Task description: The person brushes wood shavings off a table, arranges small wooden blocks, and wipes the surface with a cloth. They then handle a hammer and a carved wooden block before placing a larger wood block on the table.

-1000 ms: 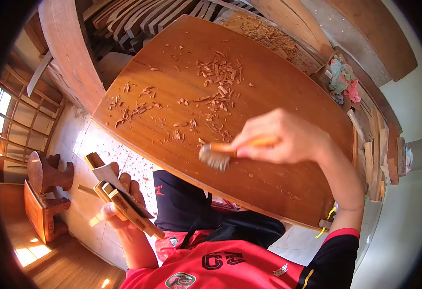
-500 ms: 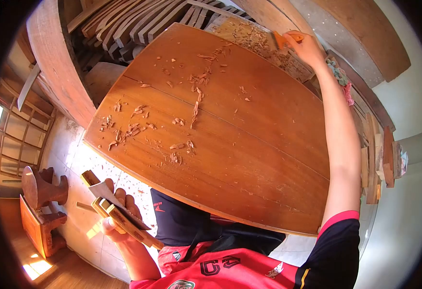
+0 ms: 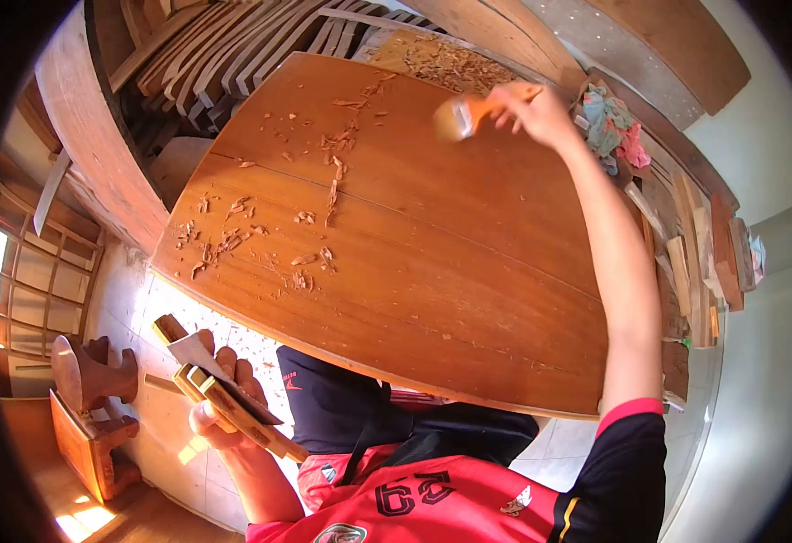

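My right hand (image 3: pixel 539 116) is closed round the orange handle of a flat paintbrush (image 3: pixel 479 109), its bristles blurred just over the far part of a brown wooden tabletop (image 3: pixel 468 271). Curled wood shavings (image 3: pixel 335 172) lie scattered across the left half of that top. Down at the lower left, off the tabletop's near edge, my left hand (image 3: pixel 224 433) grips a wooden hand plane (image 3: pixel 244 418). A thin, dark flat piece (image 3: pixel 199 355) lies along the plane, under my fingers.
Curved wooden slats (image 3: pixel 233 63) are stacked behind the table at the left. More shavings (image 3: pixel 441 61) cover a surface beyond the far edge. Rags (image 3: pixel 608 122) and wood offcuts (image 3: pixel 699 244) lie on the right. A dark wooden stool-like piece (image 3: pixel 88 371) stands on the floor at left.
My right hand has brought the brush back from beyond the far edge to over the tabletop, moving left and nearer. The left hand still holds the plane. The view has shifted slightly.
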A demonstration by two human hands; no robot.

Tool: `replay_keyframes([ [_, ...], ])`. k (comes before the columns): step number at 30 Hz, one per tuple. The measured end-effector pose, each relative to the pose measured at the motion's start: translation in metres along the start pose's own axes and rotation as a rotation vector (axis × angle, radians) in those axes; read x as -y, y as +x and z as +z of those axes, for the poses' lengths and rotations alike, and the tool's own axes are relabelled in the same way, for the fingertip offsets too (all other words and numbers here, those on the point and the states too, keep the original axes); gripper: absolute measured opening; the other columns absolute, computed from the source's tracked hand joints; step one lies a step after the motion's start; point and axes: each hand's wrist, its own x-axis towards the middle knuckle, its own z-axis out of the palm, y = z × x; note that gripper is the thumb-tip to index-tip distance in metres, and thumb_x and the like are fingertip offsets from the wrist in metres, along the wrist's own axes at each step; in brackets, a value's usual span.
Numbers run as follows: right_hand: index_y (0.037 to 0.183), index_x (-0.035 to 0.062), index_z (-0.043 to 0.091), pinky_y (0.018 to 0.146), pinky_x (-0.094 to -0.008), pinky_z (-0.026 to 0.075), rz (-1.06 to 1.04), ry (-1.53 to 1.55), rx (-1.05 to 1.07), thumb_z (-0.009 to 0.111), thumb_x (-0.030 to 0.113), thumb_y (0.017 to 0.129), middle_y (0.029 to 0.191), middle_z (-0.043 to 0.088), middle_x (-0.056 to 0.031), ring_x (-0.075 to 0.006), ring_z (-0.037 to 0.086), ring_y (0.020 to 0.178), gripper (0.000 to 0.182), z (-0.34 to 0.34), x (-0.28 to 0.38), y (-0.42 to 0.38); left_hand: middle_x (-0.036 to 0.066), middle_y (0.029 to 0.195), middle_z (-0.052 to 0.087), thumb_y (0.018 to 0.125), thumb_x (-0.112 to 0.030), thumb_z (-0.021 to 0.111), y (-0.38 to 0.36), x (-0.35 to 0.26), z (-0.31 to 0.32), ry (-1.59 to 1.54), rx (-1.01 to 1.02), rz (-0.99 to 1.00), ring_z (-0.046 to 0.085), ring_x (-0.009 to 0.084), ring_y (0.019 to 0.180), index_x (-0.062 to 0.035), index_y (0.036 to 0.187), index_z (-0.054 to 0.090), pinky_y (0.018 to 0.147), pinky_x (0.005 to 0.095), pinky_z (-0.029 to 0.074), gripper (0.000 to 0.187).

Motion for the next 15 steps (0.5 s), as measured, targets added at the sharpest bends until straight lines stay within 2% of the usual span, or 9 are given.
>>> replay_keyframes([
  [2, 0.120, 0.0048, 0.071, 0.054, -0.0264, 0.052, 0.089, -0.142, -0.383, 0.065, 0.039, 0.099, 0.093, 0.076, -0.0071, -0.0118, 0.071, 0.072, 0.041, -0.022, -0.019, 0.009, 0.011, 0.106, 0.052, 0.082, -0.010, 0.070, -0.005, 0.001, 0.006, 0.019, 0.030, 0.021, 0.057, 0.0223, 0.087, 0.0006, 0.148, 0.023, 0.060, 0.0321, 0.057, 0.082],
  [4, 0.119, 0.0049, 0.071, 0.054, -0.0268, 0.053, 0.087, 0.159, -0.554, 0.064, 0.039, 0.099, 0.096, 0.076, -0.0076, -0.0127, 0.072, 0.074, 0.040, -0.017, -0.005, 0.008, 0.013, 0.101, 0.051, 0.076, -0.008, 0.070, -0.009, 0.000, 0.003, 0.080, -0.150, 0.139, 0.053, 0.0211, 0.082, 0.0014, 0.143, 0.029, 0.064, 0.0297, 0.055, 0.079],
  [5, 0.120, 0.0038, 0.070, 0.057, -0.0258, 0.053, 0.059, 0.148, -0.465, 0.063, 0.037, 0.101, 0.098, 0.075, -0.0082, -0.0127, 0.071, 0.076, 0.039, -0.008, 0.017, -0.003, 0.013, 0.098, 0.051, 0.073, -0.008, 0.070, -0.009, 0.001, 0.000, 0.102, -0.237, 0.194, 0.052, 0.0205, 0.079, 0.0018, 0.141, 0.032, 0.066, 0.0285, 0.055, 0.078],
  [6, 0.122, 0.0027, 0.069, 0.060, -0.0248, 0.053, 0.038, 0.139, -0.378, 0.062, 0.034, 0.102, 0.100, 0.075, -0.0089, -0.0127, 0.071, 0.078, 0.038, 0.007, 0.044, -0.019, 0.013, 0.100, 0.051, 0.074, -0.007, 0.069, -0.008, -0.002, -0.002, 0.083, -0.211, 0.177, 0.052, 0.0206, 0.081, 0.0014, 0.142, 0.032, 0.066, 0.0290, 0.055, 0.078],
  [8, 0.118, 0.0064, 0.071, 0.061, -0.0262, 0.054, -0.148, 0.182, -0.002, 0.063, 0.031, 0.102, 0.097, 0.075, -0.0052, -0.0126, 0.071, 0.078, 0.030, 0.022, 0.073, -0.056, 0.014, 0.102, 0.051, 0.075, -0.007, 0.068, -0.007, -0.011, -0.002, 0.053, -0.164, 0.103, 0.054, 0.0209, 0.085, 0.0007, 0.143, 0.030, 0.068, 0.0299, 0.056, 0.078],
  [10, 0.115, 0.0079, 0.073, 0.065, -0.0257, 0.053, -0.111, 0.150, 0.289, 0.065, 0.027, 0.100, 0.096, 0.076, -0.0039, -0.0113, 0.070, 0.077, 0.025, 0.028, 0.105, -0.098, 0.013, 0.103, 0.052, 0.079, -0.004, 0.066, -0.003, -0.015, 0.003, 0.004, -0.022, 0.067, 0.057, 0.0219, 0.086, -0.0030, 0.142, 0.027, 0.073, 0.0325, 0.061, 0.075],
  [12, 0.112, 0.0057, 0.074, 0.064, -0.0259, 0.053, 0.016, -0.050, 0.657, 0.065, 0.018, 0.099, 0.092, 0.076, -0.0060, -0.0114, 0.071, 0.078, 0.020, 0.011, 0.132, -0.120, 0.012, 0.100, 0.052, 0.078, -0.003, 0.067, -0.003, -0.014, 0.008, 0.035, -0.071, 0.075, 0.057, 0.0217, 0.084, -0.0033, 0.139, 0.028, 0.073, 0.0320, 0.061, 0.072],
  [13, 0.107, 0.0049, 0.076, 0.067, -0.0272, 0.054, 0.234, -0.026, 0.680, 0.066, 0.019, 0.098, 0.090, 0.076, -0.0061, -0.0112, 0.071, 0.073, 0.019, 0.004, 0.139, -0.127, 0.011, 0.104, 0.052, 0.081, -0.006, 0.068, -0.003, -0.013, 0.004, 0.051, -0.060, 0.077, 0.056, 0.0208, 0.086, -0.0017, 0.141, 0.027, 0.070, 0.0318, 0.061, 0.073],
  [15, 0.111, 0.0046, 0.075, 0.067, -0.0269, 0.054, 0.337, -0.150, 0.661, 0.067, 0.025, 0.098, 0.091, 0.076, -0.0068, -0.0113, 0.070, 0.068, 0.025, -0.030, 0.118, -0.121, 0.011, 0.111, 0.051, 0.085, -0.011, 0.069, -0.007, -0.010, -0.009, 0.080, -0.045, 0.078, 0.056, 0.0191, 0.090, 0.0015, 0.147, 0.023, 0.063, 0.0314, 0.060, 0.078],
])
